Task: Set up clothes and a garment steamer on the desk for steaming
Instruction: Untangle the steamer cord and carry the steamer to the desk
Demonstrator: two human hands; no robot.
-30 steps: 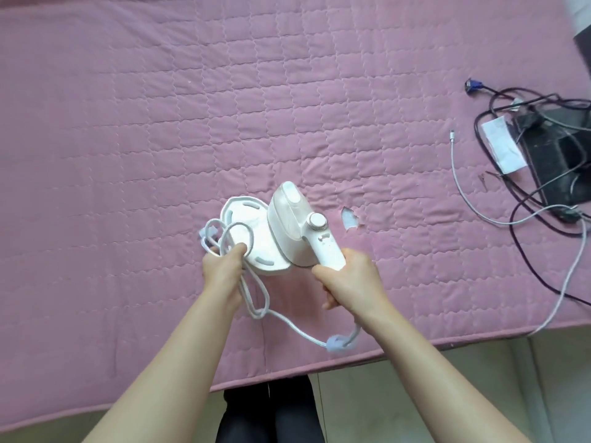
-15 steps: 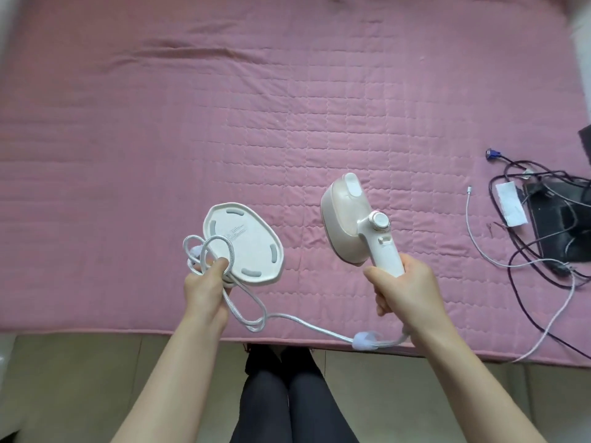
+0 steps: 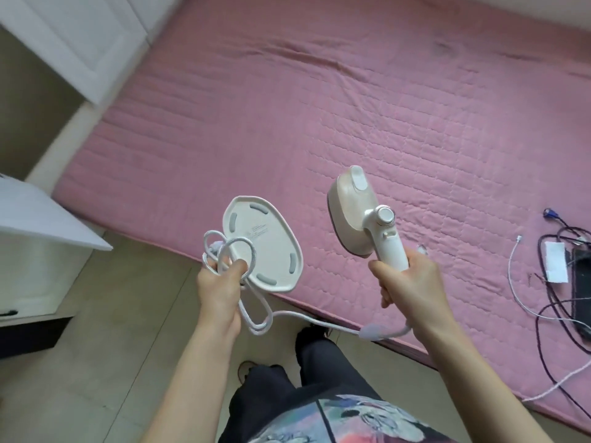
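My right hand (image 3: pixel 407 282) grips the white handle of the cream garment steamer (image 3: pixel 358 215), held in the air above the near edge of the pink quilted bed (image 3: pixel 319 107). My left hand (image 3: pixel 220 286) holds the white steamer base plate (image 3: pixel 262 244) by its edge together with loops of the white power cord (image 3: pixel 256 314). The cord runs from those loops across to the foot of the steamer handle. No clothes are in sight.
A tangle of black and white cables (image 3: pixel 543 298) and a dark flat device (image 3: pixel 580 282) lie on the bed at right. A white desk corner (image 3: pixel 38 219) stands at left, a white cabinet (image 3: pixel 80 36) at upper left. Beige floor lies below.
Both hands lifted the steamer and base plate off the bed and pulled them apart. The view has swung left, bringing the desk corner and cabinet into sight.
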